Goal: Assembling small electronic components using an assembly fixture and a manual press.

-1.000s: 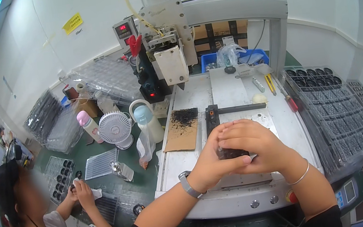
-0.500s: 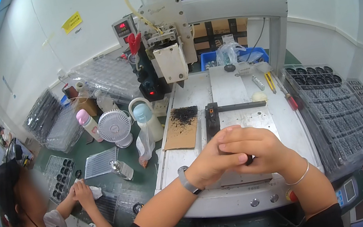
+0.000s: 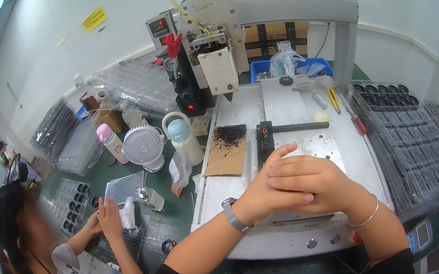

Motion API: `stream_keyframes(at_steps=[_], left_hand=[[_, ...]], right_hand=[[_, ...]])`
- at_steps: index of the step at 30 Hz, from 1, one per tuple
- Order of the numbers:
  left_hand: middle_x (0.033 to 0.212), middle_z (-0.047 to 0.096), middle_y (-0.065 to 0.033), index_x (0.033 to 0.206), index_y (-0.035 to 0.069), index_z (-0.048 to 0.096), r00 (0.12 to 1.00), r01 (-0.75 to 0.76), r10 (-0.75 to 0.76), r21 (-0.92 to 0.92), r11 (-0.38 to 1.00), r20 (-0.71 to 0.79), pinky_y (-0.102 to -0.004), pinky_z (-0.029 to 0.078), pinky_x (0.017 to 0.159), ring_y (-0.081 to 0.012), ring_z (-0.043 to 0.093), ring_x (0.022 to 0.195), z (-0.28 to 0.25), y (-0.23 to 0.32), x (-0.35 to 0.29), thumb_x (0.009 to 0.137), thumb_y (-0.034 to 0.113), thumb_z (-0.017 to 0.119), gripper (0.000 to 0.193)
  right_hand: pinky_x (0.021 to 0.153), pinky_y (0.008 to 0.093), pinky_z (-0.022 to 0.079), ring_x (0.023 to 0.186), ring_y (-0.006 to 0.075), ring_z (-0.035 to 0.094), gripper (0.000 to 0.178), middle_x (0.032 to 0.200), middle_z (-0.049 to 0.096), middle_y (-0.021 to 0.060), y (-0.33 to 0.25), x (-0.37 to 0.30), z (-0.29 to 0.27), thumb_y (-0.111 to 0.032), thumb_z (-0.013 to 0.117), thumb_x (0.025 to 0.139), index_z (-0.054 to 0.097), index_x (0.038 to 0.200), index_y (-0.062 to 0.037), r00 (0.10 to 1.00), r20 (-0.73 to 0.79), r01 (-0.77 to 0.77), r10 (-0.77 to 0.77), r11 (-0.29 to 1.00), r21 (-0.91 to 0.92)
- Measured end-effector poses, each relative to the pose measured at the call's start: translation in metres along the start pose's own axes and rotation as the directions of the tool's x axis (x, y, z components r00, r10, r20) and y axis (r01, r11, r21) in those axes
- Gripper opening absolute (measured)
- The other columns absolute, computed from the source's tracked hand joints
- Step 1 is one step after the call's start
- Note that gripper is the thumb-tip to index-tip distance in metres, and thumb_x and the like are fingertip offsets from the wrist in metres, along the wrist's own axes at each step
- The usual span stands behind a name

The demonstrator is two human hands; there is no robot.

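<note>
My left hand point(image 3: 265, 193) and my right hand point(image 3: 324, 180) are pressed together above the near part of the machine's white bed point(image 3: 210, 207). The right fingers lie across the left hand, and the left thumb reaches under them. One left finger points up past the right hand. Whatever is between the palms is hidden. Just beyond the hands stands a black fixture point(image 3: 265, 142) with a dark bar point(image 3: 301, 127) running to the right. A brown cardboard piece point(image 3: 226, 161) with black smears lies to its left.
Over the bed hangs a dispensing head point(image 3: 219, 71). A yellow cutter point(image 3: 334, 100) and a red-handled tool point(image 3: 359, 125) lie at right, beside stacked clear trays point(image 3: 409, 135) of black round parts. A fan point(image 3: 144, 146) and bottles stand left. A co-worker point(image 3: 74, 269) sits at left.
My hands have shifted against each other, and the dark piece glimpsed between them is now covered. My view has tilted slightly. The co-worker's hands have come apart a little, fingers raised.
</note>
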State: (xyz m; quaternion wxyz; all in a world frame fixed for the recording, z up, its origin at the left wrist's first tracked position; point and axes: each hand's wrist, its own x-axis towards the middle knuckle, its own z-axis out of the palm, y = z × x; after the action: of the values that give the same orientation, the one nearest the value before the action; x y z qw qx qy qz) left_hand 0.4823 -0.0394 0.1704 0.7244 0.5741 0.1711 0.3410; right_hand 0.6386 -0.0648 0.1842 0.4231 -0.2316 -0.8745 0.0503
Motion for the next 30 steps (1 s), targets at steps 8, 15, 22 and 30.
stream_keyframes(at_steps=[8, 15, 22, 30], left_hand=[[0.114, 0.052, -0.0089, 0.133, 0.001, 0.027, 0.995, -0.090, 0.098, 0.256, 0.963, -0.016, -0.0291, 0.040, 0.092, -0.0168, 0.050, 0.106, -0.006, -0.010, 0.001, 0.061, 0.008, 0.081, 0.091], [0.121, 0.047, -0.0101, 0.133, -0.001, 0.031, 0.995, 0.091, -0.091, -0.006, 0.996, -0.048, -0.0293, 0.039, 0.094, -0.0162, 0.047, 0.111, -0.004, -0.005, -0.003, 0.063, 0.009, 0.080, 0.086], [0.126, 0.042, -0.0105, 0.136, -0.001, 0.023, 0.975, -0.209, 0.219, 0.216, 0.954, -0.022, -0.0305, 0.036, 0.098, -0.0178, 0.041, 0.118, -0.004, -0.009, 0.004, 0.063, 0.011, 0.080, 0.094], [0.126, 0.041, -0.0122, 0.138, 0.003, 0.019, 0.970, -0.216, 0.234, 0.190, 0.958, -0.072, -0.0341, 0.036, 0.100, -0.0204, 0.041, 0.119, -0.021, -0.012, -0.011, 0.060, 0.010, 0.080, 0.099]], right_hand=[[0.087, 0.0359, 0.049, 0.104, 0.0264, 0.059, 0.037, 0.103, 0.065, 0.0079, -0.001, 0.003, 0.000, -0.009, 0.072, 0.061, 0.068, 0.098, -0.0063, 0.999, 0.004, 0.053, -0.053, 0.994, -0.098], [0.090, 0.0370, 0.047, 0.106, 0.0303, 0.057, 0.054, 0.110, 0.060, 0.0143, -0.003, -0.001, 0.001, -0.013, 0.079, 0.058, 0.061, 0.108, -0.0027, 1.000, 0.004, -0.018, 0.018, 1.000, -0.014], [0.099, 0.0449, 0.037, 0.113, 0.0329, 0.050, 0.058, 0.120, 0.053, 0.0154, 0.006, -0.001, -0.007, -0.007, 0.073, 0.061, 0.055, 0.116, -0.0038, 0.996, -0.028, -0.084, 0.086, 0.995, 0.050], [0.098, 0.0432, 0.038, 0.109, 0.0288, 0.054, 0.040, 0.114, 0.058, 0.0103, 0.008, 0.010, 0.007, -0.013, 0.069, 0.062, 0.066, 0.102, -0.0116, 0.992, 0.085, 0.105, -0.097, 0.990, -0.092]])
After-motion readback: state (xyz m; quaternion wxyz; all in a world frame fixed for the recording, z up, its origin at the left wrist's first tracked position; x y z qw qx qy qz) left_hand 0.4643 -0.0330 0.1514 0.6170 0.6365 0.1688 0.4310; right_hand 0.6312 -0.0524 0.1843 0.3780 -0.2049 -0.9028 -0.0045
